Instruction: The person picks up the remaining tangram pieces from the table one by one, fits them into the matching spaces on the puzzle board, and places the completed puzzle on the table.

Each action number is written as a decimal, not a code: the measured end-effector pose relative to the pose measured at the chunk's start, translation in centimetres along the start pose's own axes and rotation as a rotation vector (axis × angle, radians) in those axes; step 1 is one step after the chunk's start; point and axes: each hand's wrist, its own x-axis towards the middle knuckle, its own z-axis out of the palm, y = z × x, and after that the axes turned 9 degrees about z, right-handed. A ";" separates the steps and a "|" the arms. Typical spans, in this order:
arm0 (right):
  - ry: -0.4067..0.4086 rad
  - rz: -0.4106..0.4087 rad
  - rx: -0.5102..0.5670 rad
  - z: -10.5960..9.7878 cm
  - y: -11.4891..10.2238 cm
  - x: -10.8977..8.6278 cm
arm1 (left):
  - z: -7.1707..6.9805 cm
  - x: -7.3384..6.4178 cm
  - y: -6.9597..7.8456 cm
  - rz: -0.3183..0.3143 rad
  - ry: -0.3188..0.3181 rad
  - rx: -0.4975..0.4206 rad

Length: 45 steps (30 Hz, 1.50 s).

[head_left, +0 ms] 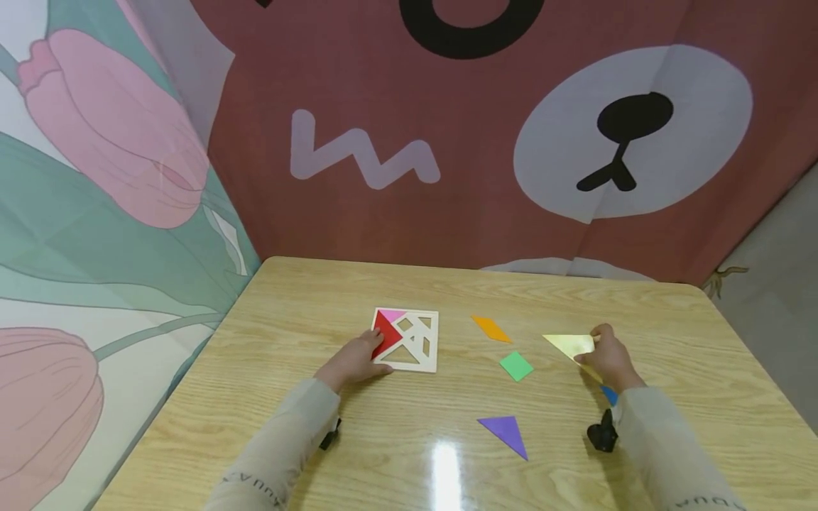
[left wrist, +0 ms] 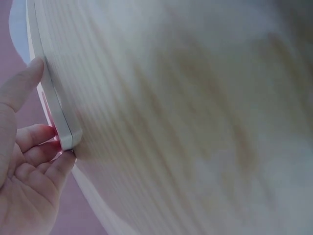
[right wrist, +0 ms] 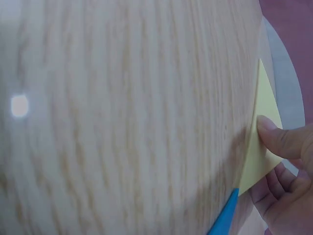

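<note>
A white square tangram board lies on the table, with a red triangle and a pink triangle in its recesses; its other cutouts show the table. My left hand grips the board's near left corner, thumb along the near edge, fingertips by the red piece. On the right, my right hand pinches a large yellow triangle between thumb and fingers. A blue piece shows beside the yellow triangle's tip, partly hidden by the right wrist in the head view.
Between the hands lie an orange parallelogram, a green square and, nearer me, a purple triangle. The wooden table ends at a printed cloth behind it.
</note>
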 end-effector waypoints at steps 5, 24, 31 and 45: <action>0.022 -0.050 0.014 0.4 0.4 0.4 | 0.0 0.2 0.4 -0.004 -0.012 -0.006; 0.081 -0.058 0.075 0.4 -2.1 -1.4 | 0.2 0.6 1.1 -0.001 0.002 -0.014; 0.084 -0.080 0.078 1.2 -3.2 -1.5 | 0.4 0.5 1.1 0.018 0.013 -0.015; 0.059 -0.131 0.101 3.3 -5.4 -1.9 | 0.6 0.3 1.4 0.049 0.036 -0.004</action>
